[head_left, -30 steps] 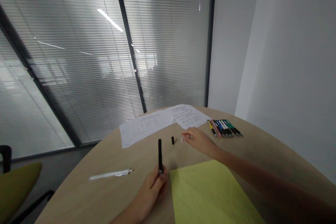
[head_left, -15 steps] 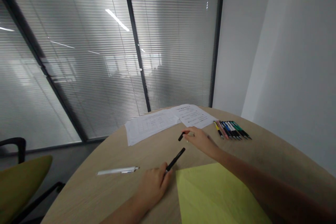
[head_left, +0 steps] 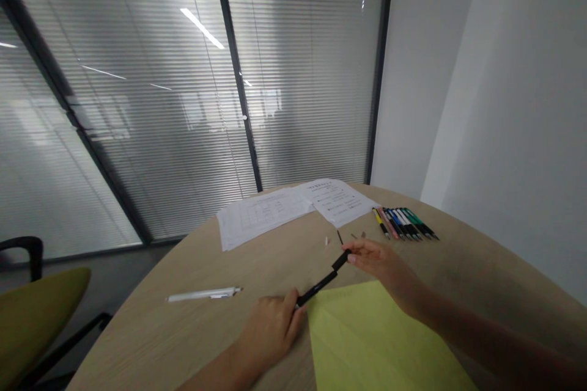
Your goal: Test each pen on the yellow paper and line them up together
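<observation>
My left hand (head_left: 275, 327) is closed around the lower end of a black pen barrel (head_left: 316, 288), which points up and to the right. My right hand (head_left: 378, 259) pinches a small black cap piece (head_left: 340, 260) at the barrel's upper tip. Both hands hover over the round wooden table (head_left: 192, 342), just above the top edge of a yellow sheet (head_left: 367, 342). A few tiny loose pen parts (head_left: 339, 237) lie on the table beyond my right hand.
A white pen (head_left: 204, 295) lies left of my left hand. Several coloured pens (head_left: 403, 223) sit in a row at the far right. White printed papers (head_left: 284, 211) lie at the table's far edge. An olive chair (head_left: 32, 311) stands at the left, with glass partitions and blinds behind.
My right hand picked up the black cap piece from the table and brought it back to the barrel's tip. My left hand tilted the barrel from upright toward the right.
</observation>
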`<state>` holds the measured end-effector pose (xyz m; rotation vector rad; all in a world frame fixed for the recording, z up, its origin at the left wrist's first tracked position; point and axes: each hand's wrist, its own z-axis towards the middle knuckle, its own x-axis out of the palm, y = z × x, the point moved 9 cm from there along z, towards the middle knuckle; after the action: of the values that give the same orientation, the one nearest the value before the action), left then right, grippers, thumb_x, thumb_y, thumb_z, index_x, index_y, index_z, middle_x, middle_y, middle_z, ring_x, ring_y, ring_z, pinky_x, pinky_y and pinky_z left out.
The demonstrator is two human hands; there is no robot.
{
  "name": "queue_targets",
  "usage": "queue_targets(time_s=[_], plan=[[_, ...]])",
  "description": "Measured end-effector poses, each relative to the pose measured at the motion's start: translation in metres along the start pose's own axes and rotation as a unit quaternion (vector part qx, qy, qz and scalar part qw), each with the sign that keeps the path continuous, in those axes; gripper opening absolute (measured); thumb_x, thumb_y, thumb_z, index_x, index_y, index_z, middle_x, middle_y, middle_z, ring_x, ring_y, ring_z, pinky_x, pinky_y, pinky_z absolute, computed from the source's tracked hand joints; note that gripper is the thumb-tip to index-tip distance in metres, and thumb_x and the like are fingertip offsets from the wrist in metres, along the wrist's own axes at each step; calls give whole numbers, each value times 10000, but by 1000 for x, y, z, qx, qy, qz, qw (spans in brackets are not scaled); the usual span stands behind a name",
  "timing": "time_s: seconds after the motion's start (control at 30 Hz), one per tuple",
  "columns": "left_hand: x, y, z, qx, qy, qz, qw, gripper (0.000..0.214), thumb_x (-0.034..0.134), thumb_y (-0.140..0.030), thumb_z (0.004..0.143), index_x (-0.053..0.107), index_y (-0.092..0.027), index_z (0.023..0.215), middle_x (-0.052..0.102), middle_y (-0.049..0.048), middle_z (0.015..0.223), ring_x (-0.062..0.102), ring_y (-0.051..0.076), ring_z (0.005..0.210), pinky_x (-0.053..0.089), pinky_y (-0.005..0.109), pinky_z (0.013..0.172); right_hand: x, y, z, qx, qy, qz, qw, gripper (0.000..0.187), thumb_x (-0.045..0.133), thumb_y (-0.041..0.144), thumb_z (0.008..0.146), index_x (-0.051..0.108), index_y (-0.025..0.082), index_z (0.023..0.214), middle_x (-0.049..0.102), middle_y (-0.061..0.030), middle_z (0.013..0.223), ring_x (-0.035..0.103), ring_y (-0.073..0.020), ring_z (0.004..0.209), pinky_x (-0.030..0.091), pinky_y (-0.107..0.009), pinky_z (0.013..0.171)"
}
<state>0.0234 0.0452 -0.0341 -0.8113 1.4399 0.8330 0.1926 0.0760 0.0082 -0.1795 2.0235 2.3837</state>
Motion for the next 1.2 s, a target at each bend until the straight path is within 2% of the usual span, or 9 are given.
queue_targets(time_s=[0.43,0.6,0.83,1.0,1.2], plan=[[1,4,3,-16,-10,-22,1000,287,262,-301,884,510,-162,928,660,81,760,621,228,702,440,298,601,-4,-4,2,14,-32,-1,999,286,630,367,563,647,172,772,633,-24,699,558,-162,674,424,-311,691],[2,3,3,-11,2,-14,1000,288,263,-302,882,510,-161,925,662,84,762,621,234,700,440,305,599,-2,-5,3,4,-15,-8,1000,297,615,376,589,641,167,799,624,-24,665,562,-156,653,427,-301,661],[1,3,2,-16,2,-12,1000,283,263,-315,884,508,-175,904,661,73,750,625,220,702,437,286,603,-1,-6,4,-26,-6,-19,999,222,582,289,592,618,173,777,622,-25,734,556,-141,685,427,-281,667],[-1,2,1,-20,6,-10,1000,283,254,-300,888,504,-173,928,662,71,748,625,214,704,435,280,607,3,3,-2,-53,3,-39,998,188,586,273,595,602,173,753,616,-21,735,560,-144,702,432,-278,672],[1,-3,0,13,2,7,1000,300,249,-293,881,514,-155,900,656,90,725,622,236,667,444,310,591,6,4,-4,-32,14,-33,999,195,607,300,583,591,175,732,603,-12,690,560,-139,668,438,-270,626]])
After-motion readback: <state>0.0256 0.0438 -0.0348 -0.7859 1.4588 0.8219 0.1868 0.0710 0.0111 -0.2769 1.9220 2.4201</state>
